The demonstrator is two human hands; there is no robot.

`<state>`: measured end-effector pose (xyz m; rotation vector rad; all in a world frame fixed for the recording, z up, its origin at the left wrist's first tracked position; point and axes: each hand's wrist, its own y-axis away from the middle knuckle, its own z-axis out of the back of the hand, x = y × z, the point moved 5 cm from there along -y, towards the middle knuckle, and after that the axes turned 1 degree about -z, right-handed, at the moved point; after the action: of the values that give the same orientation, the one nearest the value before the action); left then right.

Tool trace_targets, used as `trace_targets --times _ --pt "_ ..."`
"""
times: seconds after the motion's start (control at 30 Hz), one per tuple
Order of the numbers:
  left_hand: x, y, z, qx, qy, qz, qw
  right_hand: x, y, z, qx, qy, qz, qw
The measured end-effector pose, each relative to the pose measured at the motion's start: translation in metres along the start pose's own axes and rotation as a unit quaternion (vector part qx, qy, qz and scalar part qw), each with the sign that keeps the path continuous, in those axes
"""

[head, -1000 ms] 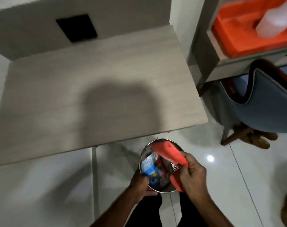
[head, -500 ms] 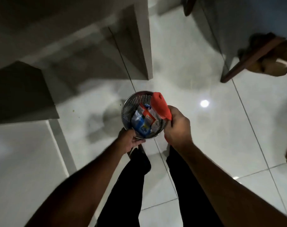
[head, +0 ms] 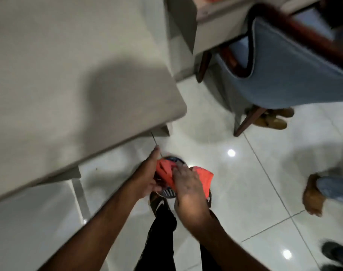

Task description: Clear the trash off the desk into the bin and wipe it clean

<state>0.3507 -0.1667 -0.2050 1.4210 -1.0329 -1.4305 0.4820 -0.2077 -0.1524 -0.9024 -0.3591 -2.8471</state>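
The bare light-wood desk (head: 72, 79) fills the upper left. Just off its front corner, low over the white floor, both my hands meet above the round metal mesh bin (head: 167, 192), which is mostly hidden beneath them. An orange cloth (head: 203, 178) is stretched between the hands. My left hand (head: 148, 178) has the cloth's left end against its palm, forefinger pointing up. My right hand (head: 188, 189) lies over the middle of the cloth and grips it. The trash inside the bin cannot be seen.
A blue chair (head: 295, 71) with dark wooden legs stands to the right, brown shoes (head: 272, 119) under it. A shelf unit (head: 211, 20) is at the top. Another person's bare foot (head: 313, 197) and a dark shoe (head: 337, 253) are at the far right.
The view has swung up so the desk top shows again. My left hand has left the bin's rim and moved onto the cloth, which is now spread wider over the bin.
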Motion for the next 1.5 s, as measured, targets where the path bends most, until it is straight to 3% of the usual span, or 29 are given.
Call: trace_targets --times 0.1,0.17,0.23,0.33,0.43,0.5,0.57,0.67,0.77,0.9,1.03,1.17,1.37,1.5 --pt "-0.049 0.094 -0.005 0.013 -0.13 -0.14 0.982 0.054 0.028 0.046 -0.023 0.091 0.071 0.993" --pt "-0.077 0.145 -0.005 0.001 -0.211 -0.281 0.936 0.081 0.039 0.073 -0.051 0.099 0.081 0.991" --pt "-0.105 0.195 -0.002 0.016 -0.259 -0.367 0.893 0.098 0.046 0.101 -0.098 0.066 0.084 0.989" --pt "-0.147 0.253 -0.001 0.066 -0.315 -0.436 0.84 0.111 0.048 0.139 -0.166 -0.045 0.088 0.981" --pt "-0.196 0.304 -0.007 0.132 -0.344 -0.466 0.804 0.105 0.024 0.178 -0.211 -0.212 -0.013 0.954" --pt "-0.229 0.33 -0.015 0.191 -0.376 -0.476 0.772 0.099 -0.011 0.205 -0.173 -0.37 -0.08 0.909" --pt "-0.267 0.345 -0.025 0.232 -0.392 -0.47 0.756 0.092 -0.055 0.237 -0.1 -0.499 -0.045 0.86" --pt "-0.34 0.34 -0.041 0.185 -0.35 -0.508 0.764 0.081 -0.111 0.276 0.003 -0.603 -0.021 0.798" --pt "-0.426 0.313 -0.054 0.034 -0.28 -0.568 0.773 0.048 -0.171 0.305 -0.031 -0.629 -0.053 0.775" --pt "-0.518 0.245 -0.078 -0.074 -0.265 -0.561 0.781 0.001 -0.26 0.341 -0.132 -0.556 -0.111 0.813" --pt "-0.586 0.171 -0.103 -0.185 -0.348 -0.545 0.74 -0.027 -0.351 0.36 -0.165 -0.415 -0.145 0.883" --pt "-0.608 0.106 -0.118 -0.226 -0.408 -0.493 0.735 -0.038 -0.416 0.357 -0.14 -0.264 -0.164 0.94" --pt "-0.613 0.069 -0.119 -0.225 -0.395 -0.462 0.761 -0.04 -0.463 0.335 -0.034 -0.115 -0.174 0.977" --pt "-0.597 0.1 -0.108 -0.223 -0.382 -0.531 0.722 -0.034 -0.464 0.333 0.041 0.005 -0.158 0.987"
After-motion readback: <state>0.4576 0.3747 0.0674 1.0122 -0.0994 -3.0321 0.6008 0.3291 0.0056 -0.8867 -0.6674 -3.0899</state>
